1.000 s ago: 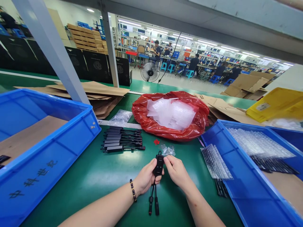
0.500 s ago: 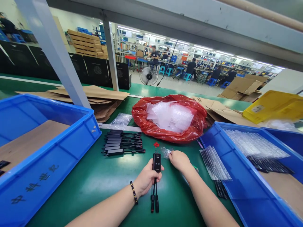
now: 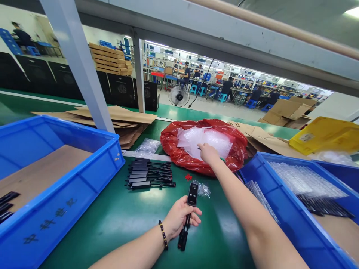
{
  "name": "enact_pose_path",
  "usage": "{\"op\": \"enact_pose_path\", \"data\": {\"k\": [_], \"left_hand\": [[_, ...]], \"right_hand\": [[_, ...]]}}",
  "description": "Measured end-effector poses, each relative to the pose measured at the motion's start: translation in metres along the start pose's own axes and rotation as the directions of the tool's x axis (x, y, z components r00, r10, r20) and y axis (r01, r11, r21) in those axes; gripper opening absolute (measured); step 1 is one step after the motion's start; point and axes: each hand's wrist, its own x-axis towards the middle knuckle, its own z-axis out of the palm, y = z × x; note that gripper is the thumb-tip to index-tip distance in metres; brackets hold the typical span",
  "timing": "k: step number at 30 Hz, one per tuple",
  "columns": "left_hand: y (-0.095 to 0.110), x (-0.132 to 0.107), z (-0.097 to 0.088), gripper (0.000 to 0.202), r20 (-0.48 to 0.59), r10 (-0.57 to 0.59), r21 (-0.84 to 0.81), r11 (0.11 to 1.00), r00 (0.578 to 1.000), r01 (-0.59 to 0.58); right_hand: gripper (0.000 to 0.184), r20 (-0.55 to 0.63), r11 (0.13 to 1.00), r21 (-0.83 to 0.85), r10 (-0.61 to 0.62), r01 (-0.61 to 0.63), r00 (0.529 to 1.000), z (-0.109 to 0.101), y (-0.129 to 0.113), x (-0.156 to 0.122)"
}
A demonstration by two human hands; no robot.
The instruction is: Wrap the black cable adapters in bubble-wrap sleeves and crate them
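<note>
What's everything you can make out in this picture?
Held device: one, black, centre front
Similar devices: several, black and grey, left of centre
Red pieces: small pile, red, beyond held device
Plastic bags: uncounted, clear, mid-bench
Red bag: one, red, mid-bench
Bubble wrap: uncounted, white inside red bag, clear at right
Blue bins: three, blue, one left, two right
Yellow container: one, yellow, far right
Cardboard: many sheets and boxes, brown, behind
Bench: green, beneath
Black panels: several, black, back left
Fan: one, dark, beyond bench
Co-workers: several, dark clothing, background
Bracelet: one, dark, left wrist
Left grip: one, bare, around held device
Right grip: one, bare, over bubble wrap
</note>
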Motion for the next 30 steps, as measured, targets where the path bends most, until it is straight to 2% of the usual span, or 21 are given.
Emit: {"op": "enact_pose_path", "data": {"k": [3, 6, 10, 12, 13, 15, 17, 18, 20, 22, 25, 30], "left_hand": [[0.000, 0.000, -0.001, 0.031, 0.009, -0.005, -0.007, 1.000, 1.000, 0.005], [0.000, 0.000, -0.002, 0.031, 0.019, -0.005, -0.015, 1.000, 1.000, 0.005], [0.001, 0.000, -0.002, 0.029, 0.036, 0.012, -0.030, 0.999, 0.999, -0.011], [0.001, 0.000, -0.003, 0.029, 0.059, 0.030, -0.039, 0.999, 0.998, -0.028], [0.001, -0.001, -0.003, 0.029, 0.075, 0.038, -0.040, 0.999, 0.996, -0.035], [0.000, -0.001, -0.003, 0.029, 0.109, 0.044, -0.036, 0.999, 0.993, -0.040], [-0.002, -0.001, -0.003, 0.029, 0.156, 0.036, -0.023, 0.999, 0.987, -0.033], [-0.004, -0.002, -0.003, 0.030, 0.186, 0.028, -0.016, 1.000, 0.982, -0.025], [-0.006, -0.002, -0.004, 0.032, 0.262, 0.003, 0.000, 1.000, 0.965, -0.003], [-0.009, -0.003, -0.005, 0.031, 0.337, -0.027, 0.016, 1.000, 0.941, 0.023], [-0.011, -0.004, -0.006, 0.039, 0.397, -0.056, 0.025, 0.998, 0.916, 0.050], [-0.008, -0.004, -0.007, 0.084, 0.371, -0.030, 0.015, 1.000, 0.928, 0.027]], "right_hand": [[0.032, 0.040, 0.999, 0.026, 0.019, -0.020, 0.999, 0.007, 0.000, 0.021], [0.028, 0.026, 0.992, 0.067, 0.104, -0.105, 0.994, 0.009, 0.006, 0.027], [0.028, -0.089, 0.973, 0.161, 0.181, -0.165, 0.979, -0.004, 0.018, 0.005], [0.028, -0.196, 0.938, 0.315, 0.210, -0.141, 0.958, -0.010, 0.022, -0.019], [0.029, -0.260, 0.889, 0.446, 0.239, -0.103, 0.936, -0.011, 0.023, -0.033], [0.035, -0.338, 0.711, 0.703, 0.318, 0.013, 0.886, -0.010, 0.021, -0.064], [0.039, -0.334, 0.529, 0.844, 0.381, 0.093, 0.862, -0.004, 0.018, -0.092], [0.040, -0.324, 0.467, 0.878, 0.409, 0.109, 0.853, 0.000, 0.016, -0.104], [0.041, -0.312, 0.400, 0.909, 0.469, 0.116, 0.826, 0.009, 0.011, -0.123], [0.043, -0.305, 0.369, 0.922, 0.508, 0.117, 0.806, 0.018, 0.006, -0.136], [0.052, -0.270, 0.328, 0.938, 0.500, 0.108, 0.823, 0.027, -0.003, -0.149], [0.073, -0.181, 0.287, 0.955, 0.348, 0.080, 0.920, 0.032, -0.012, -0.162]]}}
